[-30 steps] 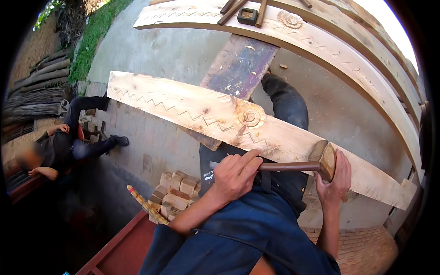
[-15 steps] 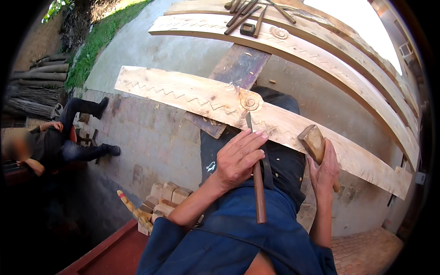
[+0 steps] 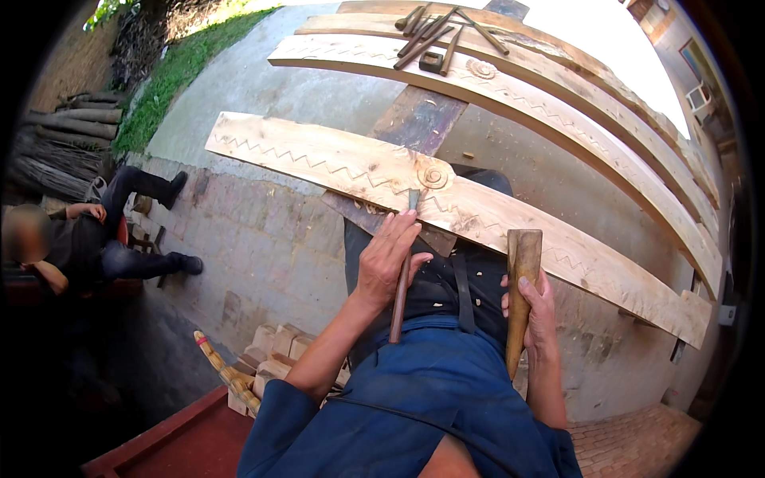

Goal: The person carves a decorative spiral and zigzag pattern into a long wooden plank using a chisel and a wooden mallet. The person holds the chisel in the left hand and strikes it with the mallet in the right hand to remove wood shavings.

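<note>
A long pale board (image 3: pixel 319 163), carved with a zigzag line and a spiral rosette (image 3: pixel 433 177), lies across in front of me. My left hand (image 3: pixel 386 259) holds a chisel (image 3: pixel 398 303) by its dark wooden handle, fingers stretched along the shaft. The chisel's blade reaches onto the board just left of and below the rosette; whether its edge bites the wood cannot be made out. My right hand (image 3: pixel 535 307) grips a wooden mallet (image 3: pixel 523 267) upright, near the board's front edge and apart from the chisel.
A second carved board (image 3: pixel 358 49) and further planks lie beyond, with several chisels (image 3: pixel 434 32) and a small square dark block (image 3: pixel 431 61) on them. Cut wood blocks (image 3: pixel 275 350) are piled at lower left beside a red surface (image 3: pixel 199 438). Another person (image 3: pixel 76 247) sits at far left.
My left hand and the chisel have shifted left, the blade moving from beneath the rosette to its left side. The mallet has turned from slanted to upright in my right hand.
</note>
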Demonstrator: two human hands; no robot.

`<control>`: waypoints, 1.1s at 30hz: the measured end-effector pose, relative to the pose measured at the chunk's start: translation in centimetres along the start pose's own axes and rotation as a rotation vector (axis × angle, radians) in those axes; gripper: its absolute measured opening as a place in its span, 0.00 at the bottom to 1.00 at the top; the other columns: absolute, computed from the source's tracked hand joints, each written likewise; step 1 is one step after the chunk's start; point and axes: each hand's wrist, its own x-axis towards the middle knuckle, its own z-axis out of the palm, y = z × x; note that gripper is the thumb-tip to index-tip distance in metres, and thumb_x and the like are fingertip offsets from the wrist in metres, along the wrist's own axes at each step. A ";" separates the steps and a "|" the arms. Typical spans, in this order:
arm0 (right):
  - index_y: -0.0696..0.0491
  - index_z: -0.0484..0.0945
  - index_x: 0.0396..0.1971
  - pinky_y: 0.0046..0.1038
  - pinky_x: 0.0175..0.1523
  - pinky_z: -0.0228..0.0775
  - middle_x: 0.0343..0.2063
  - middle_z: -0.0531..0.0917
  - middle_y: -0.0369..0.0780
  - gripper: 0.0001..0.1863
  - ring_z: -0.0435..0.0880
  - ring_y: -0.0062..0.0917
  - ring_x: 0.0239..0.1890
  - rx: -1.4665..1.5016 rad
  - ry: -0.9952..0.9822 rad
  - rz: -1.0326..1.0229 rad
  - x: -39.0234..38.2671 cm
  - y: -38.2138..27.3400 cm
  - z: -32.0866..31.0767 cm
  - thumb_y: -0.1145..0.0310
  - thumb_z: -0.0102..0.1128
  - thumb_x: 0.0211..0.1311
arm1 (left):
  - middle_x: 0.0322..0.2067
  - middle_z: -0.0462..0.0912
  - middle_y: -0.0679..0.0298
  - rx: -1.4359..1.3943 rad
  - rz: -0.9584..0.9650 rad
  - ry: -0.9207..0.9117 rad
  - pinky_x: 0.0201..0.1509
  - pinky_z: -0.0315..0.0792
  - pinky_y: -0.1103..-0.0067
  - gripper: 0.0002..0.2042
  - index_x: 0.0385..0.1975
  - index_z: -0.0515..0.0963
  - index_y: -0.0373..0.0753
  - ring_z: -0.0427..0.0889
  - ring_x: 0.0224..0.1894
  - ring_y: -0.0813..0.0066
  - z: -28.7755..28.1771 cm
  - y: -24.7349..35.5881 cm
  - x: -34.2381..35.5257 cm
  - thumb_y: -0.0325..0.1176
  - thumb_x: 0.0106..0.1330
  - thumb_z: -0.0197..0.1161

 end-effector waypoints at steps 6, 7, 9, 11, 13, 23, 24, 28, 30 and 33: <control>0.59 0.71 0.61 0.23 0.30 0.76 0.36 0.84 0.42 0.30 0.82 0.20 0.25 -0.117 -0.237 0.190 -0.2 1.8 0.7 0.62 0.74 0.66 | 0.62 0.82 0.48 0.044 0.048 -0.062 0.71 0.75 0.56 0.21 0.55 0.80 0.34 0.82 0.65 0.49 0.8 -1.3 -0.9 0.32 0.64 0.74; 0.59 0.72 0.61 0.22 0.30 0.75 0.36 0.83 0.41 0.30 0.81 0.19 0.25 -0.138 -0.260 0.211 -0.2 2.0 1.0 0.63 0.74 0.65 | 0.61 0.82 0.48 0.035 0.057 -0.061 0.71 0.75 0.56 0.20 0.55 0.81 0.34 0.82 0.65 0.49 0.7 -1.5 -0.8 0.31 0.64 0.74; 0.61 0.73 0.62 0.26 0.37 0.80 0.38 0.85 0.41 0.32 0.85 0.23 0.30 -0.239 -0.314 0.227 -0.1 2.1 1.1 0.64 0.77 0.62 | 0.61 0.82 0.48 0.015 0.076 -0.057 0.71 0.75 0.56 0.19 0.54 0.81 0.34 0.82 0.65 0.49 0.6 -1.8 -0.5 0.30 0.64 0.74; 0.61 0.73 0.63 0.30 0.44 0.82 0.41 0.86 0.42 0.35 0.87 0.27 0.37 -0.495 -0.342 -0.093 0.2 3.5 1.0 0.64 0.78 0.60 | 0.61 0.82 0.48 0.001 0.081 -0.060 0.71 0.75 0.56 0.19 0.54 0.81 0.34 0.82 0.65 0.49 0.6 -1.9 -0.1 0.29 0.64 0.74; 0.57 0.74 0.64 0.37 0.57 0.81 0.47 0.88 0.45 0.38 0.89 0.38 0.48 -0.758 -0.346 -0.212 -1.1 1.0 3.2 0.66 0.80 0.53 | 0.61 0.82 0.48 -0.018 0.083 -0.064 0.72 0.75 0.56 0.19 0.54 0.81 0.34 0.82 0.64 0.49 0.5 -2.1 0.1 0.28 0.63 0.74; 0.40 0.77 0.70 0.27 0.33 0.73 0.45 0.83 0.40 0.40 0.79 0.25 0.28 -1.453 -0.479 -1.229 -3.1 -3.7 8.4 0.64 0.75 0.51 | 0.62 0.82 0.47 -0.139 0.080 -0.073 0.71 0.76 0.58 0.17 0.51 0.81 0.35 0.82 0.63 0.45 0.1 -2.5 0.8 0.22 0.62 0.74; 0.39 0.78 0.70 0.25 0.32 0.72 0.45 0.83 0.41 0.38 0.78 0.23 0.28 -1.470 -0.457 -1.331 -2.9 -3.3 8.8 0.65 0.73 0.54 | 0.62 0.81 0.47 -0.144 0.082 -0.067 0.71 0.77 0.58 0.17 0.51 0.81 0.35 0.82 0.63 0.45 0.1 -2.5 0.8 0.22 0.62 0.74; 0.33 0.78 0.70 0.19 0.29 0.65 0.43 0.84 0.42 0.33 0.75 0.18 0.27 -1.467 -0.471 -1.470 -3.2 -4.0 11.5 0.63 0.66 0.63 | 0.60 0.83 0.47 -0.145 0.060 -0.067 0.70 0.77 0.59 0.15 0.49 0.81 0.34 0.83 0.62 0.46 -0.1 -2.1 1.1 0.21 0.62 0.73; 0.32 0.78 0.70 0.19 0.30 0.66 0.42 0.84 0.43 0.32 0.74 0.19 0.26 -1.494 -0.496 -1.543 -3.5 -4.0 12.4 0.63 0.65 0.65 | 0.60 0.83 0.48 -0.150 0.054 -0.070 0.69 0.78 0.60 0.14 0.48 0.81 0.34 0.84 0.61 0.46 -0.3 -2.1 1.3 0.20 0.62 0.72; 0.35 0.75 0.72 0.21 0.30 0.63 0.41 0.86 0.45 0.30 0.75 0.19 0.26 -1.532 -0.619 -1.661 -4.0 -4.5 13.8 0.64 0.60 0.69 | 0.58 0.84 0.48 -0.148 0.043 -0.079 0.66 0.80 0.62 0.13 0.45 0.81 0.35 0.85 0.60 0.46 -0.4 -2.2 1.6 0.19 0.62 0.71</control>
